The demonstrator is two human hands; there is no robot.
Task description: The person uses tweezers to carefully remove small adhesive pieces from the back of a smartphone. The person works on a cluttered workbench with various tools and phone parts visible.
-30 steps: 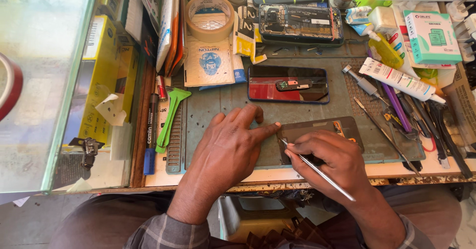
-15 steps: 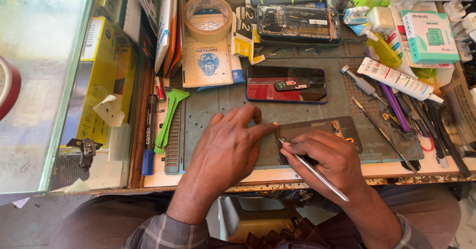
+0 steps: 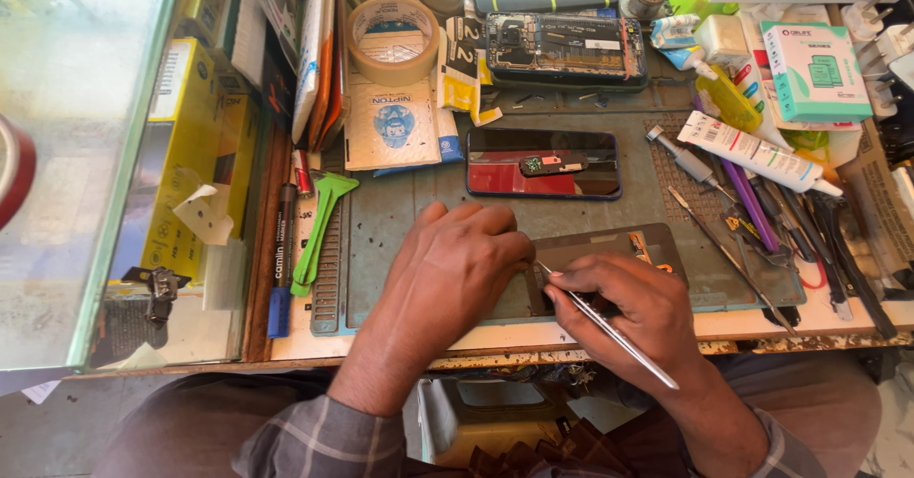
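The left hand (image 3: 455,273) lies flat with spread fingers on the dark phone panel (image 3: 609,261), pressing it to the grey mat (image 3: 400,211). The right hand (image 3: 628,311), at 3 o'clock from it, pinches the metal tweezers (image 3: 609,328); their tip seems to touch the panel. A red-backed phone (image 3: 543,164) lies at 12 o'clock.

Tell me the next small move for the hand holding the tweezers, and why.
Probably ease the tweezers tip a little further under the edge of the dark phone panel: the right hand has the tip at that panel, and the left hand presses flat beside it, steadying it.
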